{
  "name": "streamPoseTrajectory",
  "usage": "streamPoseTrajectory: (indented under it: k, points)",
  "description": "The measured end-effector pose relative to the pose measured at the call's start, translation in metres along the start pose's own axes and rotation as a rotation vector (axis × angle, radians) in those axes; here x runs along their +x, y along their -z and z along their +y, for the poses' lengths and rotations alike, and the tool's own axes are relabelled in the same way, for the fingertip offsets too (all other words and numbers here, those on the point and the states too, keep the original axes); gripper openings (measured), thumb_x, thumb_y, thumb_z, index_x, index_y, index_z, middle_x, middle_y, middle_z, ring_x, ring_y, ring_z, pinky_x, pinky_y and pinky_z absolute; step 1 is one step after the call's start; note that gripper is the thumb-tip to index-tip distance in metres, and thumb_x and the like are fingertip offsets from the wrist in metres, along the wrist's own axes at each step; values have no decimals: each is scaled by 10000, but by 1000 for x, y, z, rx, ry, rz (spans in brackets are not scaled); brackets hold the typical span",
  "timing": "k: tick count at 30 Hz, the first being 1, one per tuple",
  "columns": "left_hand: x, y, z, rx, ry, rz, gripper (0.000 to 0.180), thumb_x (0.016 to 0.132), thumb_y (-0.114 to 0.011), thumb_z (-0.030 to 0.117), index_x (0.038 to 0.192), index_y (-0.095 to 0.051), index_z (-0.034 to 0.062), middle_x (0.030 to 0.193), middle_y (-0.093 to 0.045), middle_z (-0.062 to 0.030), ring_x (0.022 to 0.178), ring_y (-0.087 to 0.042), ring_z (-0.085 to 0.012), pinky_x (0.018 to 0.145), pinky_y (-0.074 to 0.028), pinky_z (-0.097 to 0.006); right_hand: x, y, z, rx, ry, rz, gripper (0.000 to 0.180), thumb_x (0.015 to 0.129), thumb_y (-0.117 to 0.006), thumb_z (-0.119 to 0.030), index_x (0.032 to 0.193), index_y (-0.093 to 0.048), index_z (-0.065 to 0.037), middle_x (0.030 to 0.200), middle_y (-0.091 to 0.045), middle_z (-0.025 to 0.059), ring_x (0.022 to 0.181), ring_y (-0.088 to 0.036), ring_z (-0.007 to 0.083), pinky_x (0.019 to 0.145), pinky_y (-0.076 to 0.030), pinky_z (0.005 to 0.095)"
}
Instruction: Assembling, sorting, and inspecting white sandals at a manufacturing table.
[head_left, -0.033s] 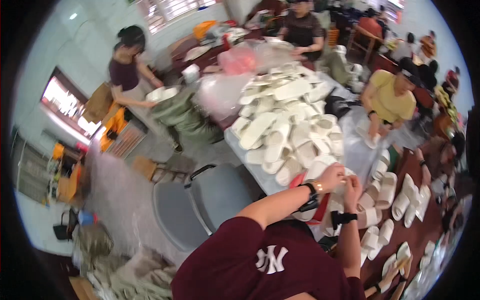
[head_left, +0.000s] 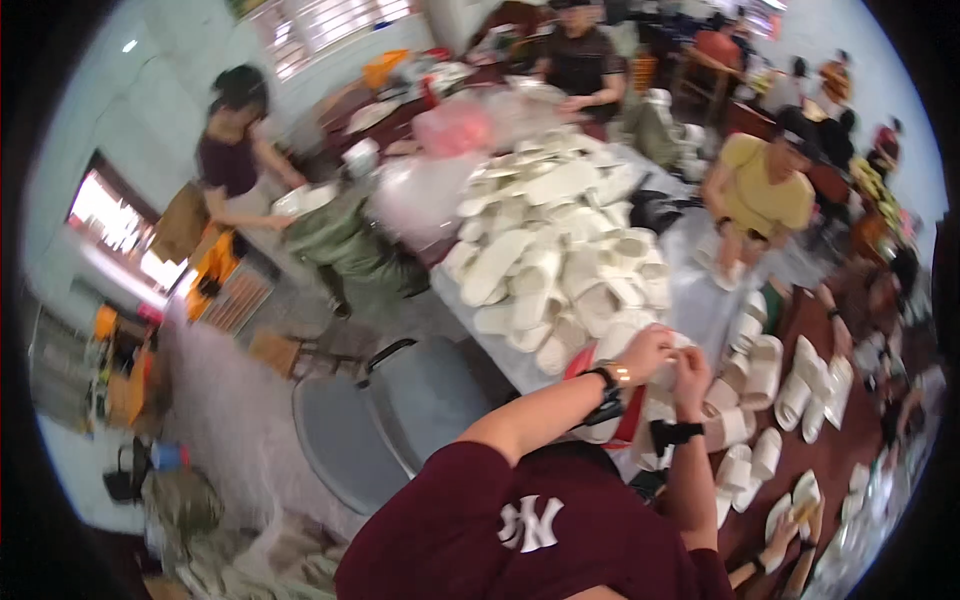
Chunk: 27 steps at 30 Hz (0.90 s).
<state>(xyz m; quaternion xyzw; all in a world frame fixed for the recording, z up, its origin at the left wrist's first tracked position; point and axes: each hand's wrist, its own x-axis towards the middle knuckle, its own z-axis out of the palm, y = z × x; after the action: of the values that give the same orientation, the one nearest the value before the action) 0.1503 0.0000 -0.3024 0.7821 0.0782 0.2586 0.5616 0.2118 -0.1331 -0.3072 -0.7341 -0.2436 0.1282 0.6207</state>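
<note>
Matt and smooth, those cream-white open-toed slippers [head_left: 502, 266] look foamy! Your maroon short-sleeved cloth shirt [head_left: 440, 515] reads soft and dull; the translucent pink plastic bag [head_left: 453, 128] gleams, the olive-green sack [head_left: 345, 238] looks clothlike and wrinkled, and that grey curved chair [head_left: 435, 392] looks smooth, plastic-like.

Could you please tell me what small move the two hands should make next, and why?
Probably ease the left hand slightly away from the right hand: they are close together near the end of the pile of cream slippers, and whatever may be between them is too small and blurred to make out.
</note>
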Motion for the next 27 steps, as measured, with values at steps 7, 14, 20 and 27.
streamPoseTrajectory:
  k: [7,14,20,27]
  points:
    - [-13,29,-4,94,20,-5,130,785,-659,105,832,-665,-16,957,-639,-147,887,-611,-274,785,-483,-343,-4,-26,-18,-140,13,16,108,842,-598,-86,873,-644,7,746,-624,33,699,-548,86,635,-453,256]
    - [-7,21,14,20,162,-83,120,816,-656,99,861,-658,-12,927,-612,-110,728,-626,-206,667,-511,-296,-5,-15,-22,203,-70,68,114,850,-600,-89,905,-626,7,793,-633,19,734,-564,71,654,-453,219]
    - [-8,17,6,44,92,-64,98,806,-662,83,864,-662,5,932,-606,-107,693,-634,-197,646,-517,-285,-2,-13,-9,180,-46,36,105,854,-598,-99,881,-616,1,789,-617,7,730,-550,63,648,-442,214]
    - [-11,12,-1,7,54,-26,106,789,-657,76,822,-636,-23,951,-594,-98,654,-624,-166,586,-497,-270,-4,-17,-10,51,22,37,100,852,-590,-93,865,-609,4,761,-609,20,704,-523,83,635,-437,248]
